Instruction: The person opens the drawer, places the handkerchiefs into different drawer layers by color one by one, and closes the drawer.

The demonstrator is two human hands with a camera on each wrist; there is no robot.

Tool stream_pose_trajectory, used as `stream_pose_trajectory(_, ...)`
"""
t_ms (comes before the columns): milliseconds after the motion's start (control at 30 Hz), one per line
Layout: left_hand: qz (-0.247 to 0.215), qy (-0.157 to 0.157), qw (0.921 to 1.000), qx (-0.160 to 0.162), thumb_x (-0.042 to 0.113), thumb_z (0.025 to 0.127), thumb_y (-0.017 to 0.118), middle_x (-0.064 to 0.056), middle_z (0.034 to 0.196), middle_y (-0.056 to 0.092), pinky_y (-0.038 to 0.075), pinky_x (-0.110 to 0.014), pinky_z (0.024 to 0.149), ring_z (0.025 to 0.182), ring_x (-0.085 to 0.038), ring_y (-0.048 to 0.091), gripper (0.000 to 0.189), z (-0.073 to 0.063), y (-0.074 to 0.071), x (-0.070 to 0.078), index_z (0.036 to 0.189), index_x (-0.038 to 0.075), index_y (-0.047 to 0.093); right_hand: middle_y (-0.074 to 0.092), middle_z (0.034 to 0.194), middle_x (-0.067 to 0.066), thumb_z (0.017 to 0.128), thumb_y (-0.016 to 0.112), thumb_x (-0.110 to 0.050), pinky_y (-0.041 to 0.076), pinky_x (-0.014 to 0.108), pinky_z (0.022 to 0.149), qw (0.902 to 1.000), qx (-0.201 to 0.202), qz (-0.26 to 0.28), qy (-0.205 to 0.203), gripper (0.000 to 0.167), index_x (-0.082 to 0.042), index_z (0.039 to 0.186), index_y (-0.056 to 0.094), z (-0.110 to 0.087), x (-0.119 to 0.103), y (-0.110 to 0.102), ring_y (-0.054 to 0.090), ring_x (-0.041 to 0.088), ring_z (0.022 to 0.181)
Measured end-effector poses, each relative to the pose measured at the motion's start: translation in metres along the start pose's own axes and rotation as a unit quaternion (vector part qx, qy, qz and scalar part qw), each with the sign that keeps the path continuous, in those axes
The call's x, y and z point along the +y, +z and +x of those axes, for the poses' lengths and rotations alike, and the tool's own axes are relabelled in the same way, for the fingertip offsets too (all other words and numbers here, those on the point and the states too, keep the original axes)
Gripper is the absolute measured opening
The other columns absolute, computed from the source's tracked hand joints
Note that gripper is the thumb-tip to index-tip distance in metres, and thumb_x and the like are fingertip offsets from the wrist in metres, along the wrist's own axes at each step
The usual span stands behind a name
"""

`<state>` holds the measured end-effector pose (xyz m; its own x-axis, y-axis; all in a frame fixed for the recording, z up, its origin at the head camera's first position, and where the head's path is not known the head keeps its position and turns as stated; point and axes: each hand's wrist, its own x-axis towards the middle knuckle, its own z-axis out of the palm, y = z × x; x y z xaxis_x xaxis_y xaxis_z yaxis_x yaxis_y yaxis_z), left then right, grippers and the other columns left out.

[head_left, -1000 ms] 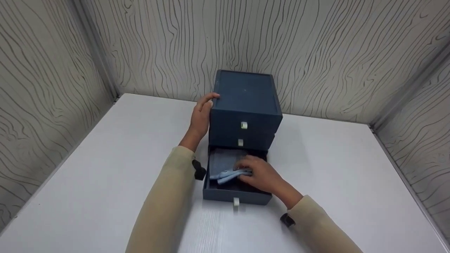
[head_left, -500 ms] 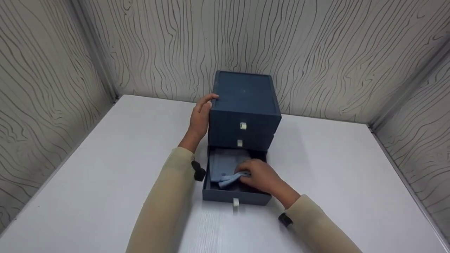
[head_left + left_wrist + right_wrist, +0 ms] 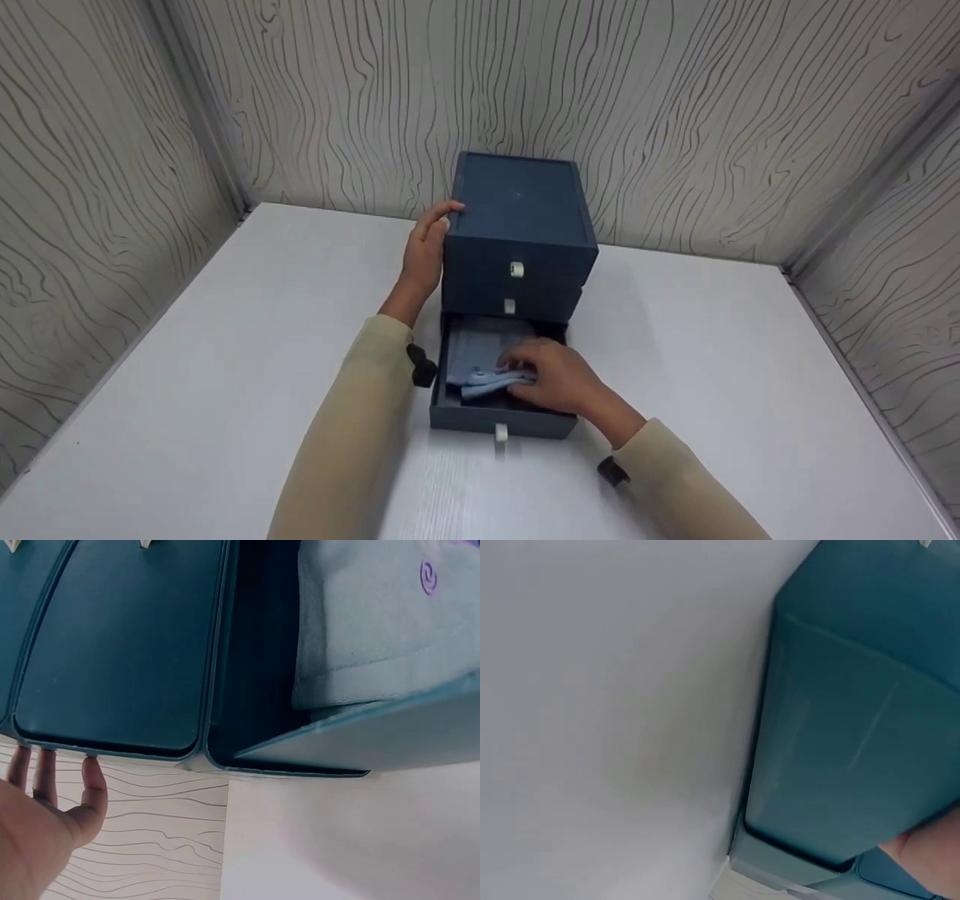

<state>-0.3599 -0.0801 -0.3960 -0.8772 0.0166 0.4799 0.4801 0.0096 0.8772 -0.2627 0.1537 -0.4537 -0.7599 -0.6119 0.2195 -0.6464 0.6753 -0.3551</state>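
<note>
A dark blue drawer unit [image 3: 517,199] stands with its bottom drawer [image 3: 502,421] pulled out. Inside that drawer lies a light blue towel [image 3: 480,349]; the left wrist view shows a purple spiral on the towel [image 3: 382,622]. My right hand [image 3: 559,379] reaches into the drawer and pinches the towel's bunched front edge between thumb and fingers. Only part of the right hand [image 3: 934,855] appears in the right wrist view, over the drawer's side wall. My left hand [image 3: 425,255] rests against the unit's upper left side, fingertips touching its edge.
Two closed drawers with pale pull tabs [image 3: 517,269] sit above the pulled-out one. The unit stands on a white table [image 3: 712,360], near the wood-grain patterned back wall [image 3: 540,82]. Similar panels flank the table on both sides.
My right hand has dipped slightly and risen again in the drawer, still pinching the towel, whose front folds have shifted. The left hand stays against the unit.
</note>
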Motion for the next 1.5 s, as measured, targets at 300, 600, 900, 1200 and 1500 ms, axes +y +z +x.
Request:
stream_pose_trajectory(300,-0.017,0.011,0.9998,-0.003,0.019,0.103,0.033,-0.002,0.084,0.047,0.03,-0.023,0.049,0.045,-0.006,0.021,0.037,0.0,-0.001,-0.003,0.127,0.004,0.057,0.067,0.106,-0.003,0.085,0.069,-0.027,0.054,0.036,0.078,0.9992,-0.003,0.04,-0.001,0.032,-0.021,0.116,0.066,-0.008,-0.008,-0.007,0.064,0.013,0.093)
stream_pose_trajectory(600,0.004,0.009,0.9999,-0.006,0.019,0.104,0.032,-0.013,0.149,0.04,0.036,-0.037,0.098,0.099,-0.014,0.049,0.037,-0.003,-0.002,-0.001,0.128,0.003,0.056,0.068,0.103,-0.003,0.084,0.071,-0.021,0.053,0.037,0.073,0.9974,0.024,0.058,-0.035,0.031,-0.021,0.114,0.066,-0.016,-0.022,-0.011,0.063,0.013,0.086)
stream_pose_trajectory(900,0.005,0.002,1.0,-0.002,0.019,0.104,0.033,-0.01,0.148,0.042,0.033,-0.04,0.105,0.122,-0.023,0.045,0.037,-0.002,-0.001,-0.001,0.128,0.006,0.057,0.066,0.086,-0.005,0.084,0.07,-0.013,0.05,0.027,0.062,0.9891,0.039,0.119,-0.078,0.024,-0.021,0.107,0.07,-0.025,-0.036,-0.013,0.059,0.011,0.068)
stream_pose_trajectory(1200,0.001,-0.001,1.0,0.003,0.022,0.104,0.034,-0.005,0.103,0.061,0.042,-0.027,0.069,0.061,-0.006,0.042,0.037,-0.001,0.0,0.002,0.127,0.008,0.059,0.065,0.072,-0.008,0.087,0.068,-0.014,0.047,0.021,0.056,0.984,-0.001,0.162,-0.075,0.019,-0.019,0.106,0.07,-0.036,-0.05,-0.015,0.051,0.001,0.058)
stream_pose_trajectory(1500,-0.007,-0.005,1.0,0.001,0.019,0.104,0.033,0.008,0.058,0.034,0.028,-0.024,0.05,0.046,-0.007,0.02,0.037,0.001,0.0,0.001,0.128,0.005,0.057,0.066,0.07,-0.009,0.089,0.066,-0.017,0.052,0.022,0.061,0.9794,-0.052,0.191,-0.041,0.019,-0.018,0.108,0.069,-0.046,-0.055,-0.011,0.058,-0.003,0.063)
